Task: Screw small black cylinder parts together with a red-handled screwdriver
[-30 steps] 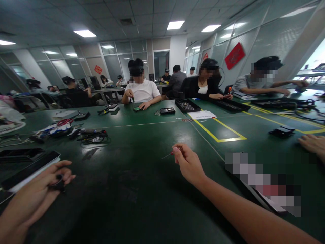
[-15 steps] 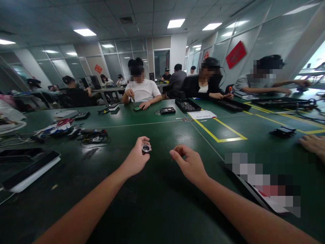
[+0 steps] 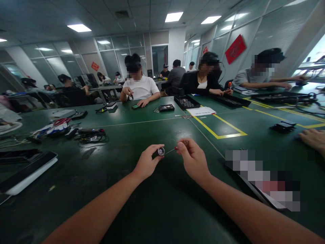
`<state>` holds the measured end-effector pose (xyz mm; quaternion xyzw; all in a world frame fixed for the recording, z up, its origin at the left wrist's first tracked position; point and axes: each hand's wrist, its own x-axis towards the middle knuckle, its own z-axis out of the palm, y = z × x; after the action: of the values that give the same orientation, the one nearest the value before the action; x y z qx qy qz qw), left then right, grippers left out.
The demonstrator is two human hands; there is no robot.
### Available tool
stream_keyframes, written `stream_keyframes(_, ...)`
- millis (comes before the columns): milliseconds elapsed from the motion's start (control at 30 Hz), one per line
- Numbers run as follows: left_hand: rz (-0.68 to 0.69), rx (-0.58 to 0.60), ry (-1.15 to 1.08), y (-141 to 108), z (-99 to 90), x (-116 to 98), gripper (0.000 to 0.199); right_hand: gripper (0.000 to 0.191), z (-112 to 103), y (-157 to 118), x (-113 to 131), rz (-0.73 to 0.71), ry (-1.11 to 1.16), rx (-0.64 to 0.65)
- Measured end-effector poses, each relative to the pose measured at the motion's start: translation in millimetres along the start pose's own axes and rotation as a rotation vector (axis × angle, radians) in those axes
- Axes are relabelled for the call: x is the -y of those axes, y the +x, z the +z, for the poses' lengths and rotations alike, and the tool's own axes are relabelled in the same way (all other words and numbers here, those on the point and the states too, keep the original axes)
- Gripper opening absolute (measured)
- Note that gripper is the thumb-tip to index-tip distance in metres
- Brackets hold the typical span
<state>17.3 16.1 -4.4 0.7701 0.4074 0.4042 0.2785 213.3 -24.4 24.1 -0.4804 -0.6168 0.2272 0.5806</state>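
Note:
Between the thumb and fingers of my left hand (image 3: 147, 162) is a small round metal part (image 3: 161, 151), its hollow, dark-spotted face turned towards me. My right hand (image 3: 193, 157) is closed around the handle of a screwdriver (image 3: 170, 151), which has a thin metal shaft and red at the front of the handle. The shaft points left, and its tip is at the right edge of the round part; whether it touches is too small to tell. Both hands are held above the green table (image 3: 152, 210).
Bundled cables (image 3: 92, 136) and a black-and-white device (image 3: 30, 173) lie on the left. At the right are a blurred-out item (image 3: 264, 183), a black part (image 3: 283, 126) and another person's hand (image 3: 311, 137). Across the table, people work beside black trays (image 3: 186, 101).
My left hand has moved right with the round part, now facing more towards the right hand. The screwdriver has swung up from pointing down, its shaft now reaching the part.

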Motion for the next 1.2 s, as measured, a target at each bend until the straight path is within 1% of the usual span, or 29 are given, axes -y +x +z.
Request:
stream_keyframes(67,-0.051,-0.015,-0.019,0,0.2,0,0.047,0.024,1,-1,-2,0.007,0.023,0.006)
stream_keyframes(100,-0.062,-0.018,-0.018,1,0.2,-1,0.047,0.025,2,-1,-2,0.011,0.032,0.004)
stream_keyframes(233,-0.02,0.002,0.013,2,-0.8,-5,0.035,0.026,2,-2,-3,0.016,0.048,-0.034)
stream_keyframes(367,-0.026,0.019,0.001,1,-1.9,-5,0.037,0.026,2,-2,-3,0.012,0.054,-0.07)
stream_keyframes(467,-0.035,0.029,-0.007,0,-1.6,-3,0.038,0.025,3,-3,-3,-0.001,0.049,-0.067)
stream_keyframes(667,-0.018,0.041,-0.001,-1,-0.6,1,0.04,0.02,3,-2,-1,-0.044,-0.025,-0.018)
stream_keyframes(767,-0.022,0.036,0.006,-1,-1.1,2,0.04,0.019,0,-2,4,-0.06,-0.113,0.006)
stream_keyframes(833,-0.019,0.031,0.009,-1,-1.3,3,0.04,0.019,-2,-2,7,-0.071,-0.146,0.052)
stream_keyframes(933,-0.011,0.02,0.012,0,-1.4,4,0.039,0.014,-4,-4,11,-0.109,-0.122,0.151)
stream_keyframes(1000,-0.016,0.007,0.01,0,-1.2,5,0.039,0.013,-4,-5,12,-0.134,-0.114,0.186)
stream_keyframes(1067,-0.024,0.001,0.01,0,-0.9,4,0.039,0.019,-3,-6,13,-0.13,-0.118,0.179)
stream_keyframes(1133,-0.025,0.005,0.009,0,-0.6,4,0.039,0.032,-2,-6,12,-0.108,-0.117,0.141)
stream_keyframes(1200,-0.024,0.007,0.004,1,-0.3,5,0.039,0.038,-1,-7,12,-0.092,-0.126,0.101)
